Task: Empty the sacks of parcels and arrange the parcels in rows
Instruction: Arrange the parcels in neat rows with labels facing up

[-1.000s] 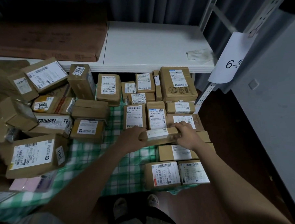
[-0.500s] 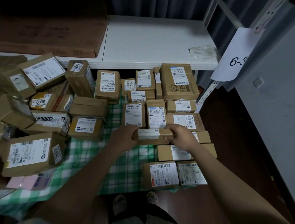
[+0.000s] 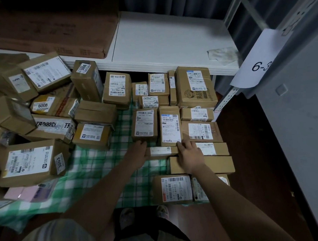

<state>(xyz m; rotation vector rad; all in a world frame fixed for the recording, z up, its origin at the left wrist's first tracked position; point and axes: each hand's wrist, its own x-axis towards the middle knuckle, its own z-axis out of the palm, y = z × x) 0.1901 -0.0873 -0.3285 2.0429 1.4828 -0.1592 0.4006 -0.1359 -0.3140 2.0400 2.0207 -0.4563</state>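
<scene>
Dim room: a white shelf [image 3: 169, 45] before grey curtains [image 3: 176, 3], dark floor [image 3: 256, 152], grey wall [image 3: 301, 132] at right.

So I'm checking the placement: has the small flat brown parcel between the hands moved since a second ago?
Yes. The small flat brown parcel has gone down onto the green checked cloth, closer to the tall upright parcel.

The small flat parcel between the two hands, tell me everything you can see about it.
The small flat parcel is a low brown cardboard box with a white label on the side facing up, its print too blurred to read. It lies lengthwise, left to right, on the green checked cloth, in front of two upright-labelled boxes and beside another flat box on its right. The left hand holds its left end; the right hand rests at its right end, fingers reaching over the edge.
</scene>
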